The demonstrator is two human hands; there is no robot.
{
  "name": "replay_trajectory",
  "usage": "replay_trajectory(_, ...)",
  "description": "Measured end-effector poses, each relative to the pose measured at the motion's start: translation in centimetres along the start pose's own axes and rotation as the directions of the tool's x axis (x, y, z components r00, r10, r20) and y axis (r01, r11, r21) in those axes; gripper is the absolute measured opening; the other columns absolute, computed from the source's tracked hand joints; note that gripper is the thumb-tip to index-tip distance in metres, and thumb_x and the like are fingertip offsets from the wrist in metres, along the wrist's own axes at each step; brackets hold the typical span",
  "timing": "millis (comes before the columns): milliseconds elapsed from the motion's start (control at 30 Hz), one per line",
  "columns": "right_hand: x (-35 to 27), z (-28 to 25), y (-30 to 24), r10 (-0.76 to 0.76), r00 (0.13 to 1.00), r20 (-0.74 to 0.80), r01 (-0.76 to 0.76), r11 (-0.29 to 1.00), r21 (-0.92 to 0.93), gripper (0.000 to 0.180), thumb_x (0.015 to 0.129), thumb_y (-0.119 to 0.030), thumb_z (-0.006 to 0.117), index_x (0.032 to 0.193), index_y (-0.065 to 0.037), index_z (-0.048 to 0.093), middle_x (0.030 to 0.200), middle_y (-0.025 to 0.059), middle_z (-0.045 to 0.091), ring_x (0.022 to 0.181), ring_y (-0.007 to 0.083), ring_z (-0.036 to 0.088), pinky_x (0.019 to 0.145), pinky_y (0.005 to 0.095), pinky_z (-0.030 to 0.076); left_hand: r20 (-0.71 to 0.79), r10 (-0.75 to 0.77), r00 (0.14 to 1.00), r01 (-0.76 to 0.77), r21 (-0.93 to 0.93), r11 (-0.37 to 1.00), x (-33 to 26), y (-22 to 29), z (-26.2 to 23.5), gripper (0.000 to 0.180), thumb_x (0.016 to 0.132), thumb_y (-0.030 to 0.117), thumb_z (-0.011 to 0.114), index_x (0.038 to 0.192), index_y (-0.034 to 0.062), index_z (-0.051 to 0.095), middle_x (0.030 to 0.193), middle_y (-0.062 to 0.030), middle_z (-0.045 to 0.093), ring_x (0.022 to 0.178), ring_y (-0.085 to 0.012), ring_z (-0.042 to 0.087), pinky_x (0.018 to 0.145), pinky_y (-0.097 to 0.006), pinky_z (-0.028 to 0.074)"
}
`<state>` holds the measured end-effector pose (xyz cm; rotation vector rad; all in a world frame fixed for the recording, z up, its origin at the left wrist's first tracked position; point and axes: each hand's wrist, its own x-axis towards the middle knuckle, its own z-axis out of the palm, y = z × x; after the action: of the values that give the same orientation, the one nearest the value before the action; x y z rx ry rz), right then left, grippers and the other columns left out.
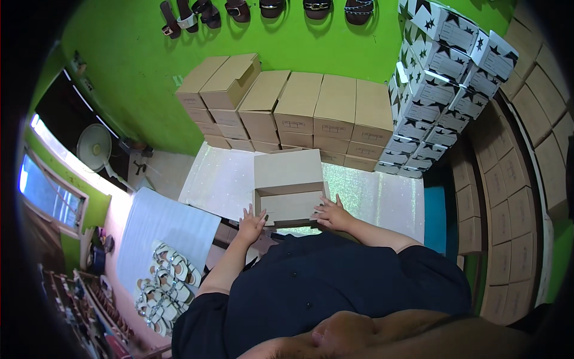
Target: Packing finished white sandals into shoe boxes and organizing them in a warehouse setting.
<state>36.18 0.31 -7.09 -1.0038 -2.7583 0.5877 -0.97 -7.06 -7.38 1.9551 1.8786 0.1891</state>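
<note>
An open cardboard shoebox [293, 200] sits on the pale, glittery tabletop [382, 197] right in front of me. Its lid [288, 167] is raised at the far side, and only bare cardboard shows inside. My left hand [252, 225] is at the box's near left corner, with its fingers spread and the fingertips at the side wall. At the near right corner, my right hand [333, 214] rests its spread fingers over the edge. Neither hand is visibly closed round anything.
Closed brown boxes [293, 105] are stacked along the table's far side. White star-printed boxes [439, 90] rise at the far right. Shelves of brown boxes [508, 227] stand right. Sandals [167, 287] lie on a pale sheet [143, 221] at left; others [272, 7] hang on the green wall.
</note>
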Motion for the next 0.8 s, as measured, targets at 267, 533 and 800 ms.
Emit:
replay_trajectory(267,0.0,1.0,0.9,0.008,0.998,-0.060,-0.007,1.000,0.013,0.025,0.094,-0.037,0.059,0.111,-0.024,0.072,0.131,-0.0030,0.062,0.147,0.0263,0.029,0.108,0.0788,0.005,-0.055,-0.168,0.984,0.172,0.065,0.983,-0.1,1.5,0.1,0.046,0.100,0.041,0.047,0.146,0.0343,0.046,0.160,-0.0266,0.014,0.142,-0.0549,0.021,0.107,-0.070,0.030)
replay_trajectory(533,0.5,-0.1,-0.1,-0.008,0.998,-0.055,-0.001,0.987,-0.160,0.033,0.092,-0.041,0.058,0.091,-0.011,0.074,0.103,0.0035,0.070,0.139,0.0290,0.041,0.107,0.0796,0.004,-0.181,-0.161,0.970,0.179,0.090,0.980,-1.2,1.7,0.4,0.054,0.098,0.036,0.053,0.150,0.0324,0.040,0.159,-0.0300,0.013,0.140,-0.0538,0.028,0.106,-0.064,0.035)
replay_trajectory(800,4.0,-2.5,-6.8,0.355,0.929,-0.106,-0.369,0.914,-0.170,0.050,0.095,-0.052,0.048,0.102,-0.010,0.074,0.117,0.0098,0.069,0.136,0.0363,0.042,0.105,0.0806,0.002,-0.458,-0.037,0.888,0.064,0.043,0.997,-9.0,-3.5,-2.5,0.074,0.086,0.031,0.068,0.152,0.0230,0.036,0.159,-0.0324,0.010,0.141,-0.0516,0.029,0.105,-0.064,0.036)
